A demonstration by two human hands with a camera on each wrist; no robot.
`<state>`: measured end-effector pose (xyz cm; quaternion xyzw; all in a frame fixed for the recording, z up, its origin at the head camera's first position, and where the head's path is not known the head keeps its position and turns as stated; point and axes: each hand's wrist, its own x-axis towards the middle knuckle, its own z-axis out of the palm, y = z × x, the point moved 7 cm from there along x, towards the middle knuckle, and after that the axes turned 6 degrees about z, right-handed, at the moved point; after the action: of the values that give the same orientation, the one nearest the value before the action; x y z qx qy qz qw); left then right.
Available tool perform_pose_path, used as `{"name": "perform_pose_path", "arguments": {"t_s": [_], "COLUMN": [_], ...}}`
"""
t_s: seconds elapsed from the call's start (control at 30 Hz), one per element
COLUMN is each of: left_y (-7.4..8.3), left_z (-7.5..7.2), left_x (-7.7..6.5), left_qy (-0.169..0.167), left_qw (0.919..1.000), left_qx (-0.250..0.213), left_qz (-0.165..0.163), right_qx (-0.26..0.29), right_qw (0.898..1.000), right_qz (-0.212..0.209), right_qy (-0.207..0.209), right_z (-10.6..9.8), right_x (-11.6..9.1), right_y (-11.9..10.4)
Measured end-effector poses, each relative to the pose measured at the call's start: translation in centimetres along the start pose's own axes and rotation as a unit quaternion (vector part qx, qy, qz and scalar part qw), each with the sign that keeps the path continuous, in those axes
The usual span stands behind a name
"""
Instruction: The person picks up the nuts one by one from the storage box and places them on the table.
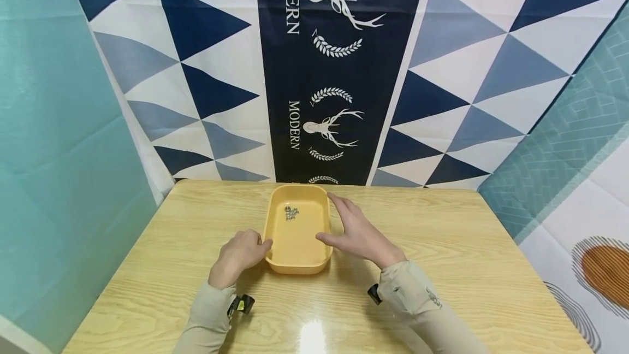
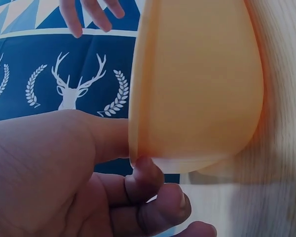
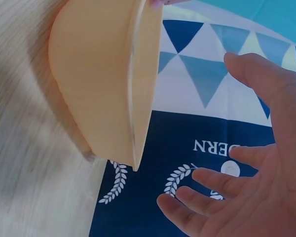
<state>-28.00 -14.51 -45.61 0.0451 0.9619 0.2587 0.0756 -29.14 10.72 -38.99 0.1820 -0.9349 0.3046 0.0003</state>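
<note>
A shallow yellow plastic tray (image 1: 297,245) sits on the wooden table, with a small cluster of silvery metal pieces (image 1: 291,213) lying toward its far left part. My left hand (image 1: 241,255) pinches the tray's left rim near the front corner; in the left wrist view the thumb is inside the rim and curled fingers press its outer wall (image 2: 202,84). My right hand (image 1: 361,236) hovers by the right side, thumb over the tray and fingers spread. The right wrist view shows that hand (image 3: 256,187) apart from the tray wall (image 3: 98,84), holding nothing.
The wooden table (image 1: 422,228) extends to both sides of the tray. Behind it hangs a patterned cloth (image 1: 324,70) with deer heads and triangles. A teal sheet (image 1: 59,152) borders the left side, and another patterned cloth (image 1: 580,190) the right.
</note>
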Motion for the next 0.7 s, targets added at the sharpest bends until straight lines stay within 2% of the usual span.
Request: {"name": "perform_pose_path", "arguments": {"t_s": [0.23, 0.7], "left_y": [0.0, 0.2], "left_z": [0.2, 0.3], "left_x": [0.1, 0.1], "left_qy": [-0.004, -0.008], "left_qw": [0.9999, 0.9998], "left_qx": [-0.009, -0.01], "left_qz": [0.003, 0.013], "right_qx": [0.014, 0.066], "right_qw": [1.0, 0.997], "right_qz": [-0.017, -0.01], "right_qy": [0.008, -0.025], "right_z": [-0.4, -0.3], "right_x": [1.2, 4.0], "right_y": [-0.3, -0.3]}}
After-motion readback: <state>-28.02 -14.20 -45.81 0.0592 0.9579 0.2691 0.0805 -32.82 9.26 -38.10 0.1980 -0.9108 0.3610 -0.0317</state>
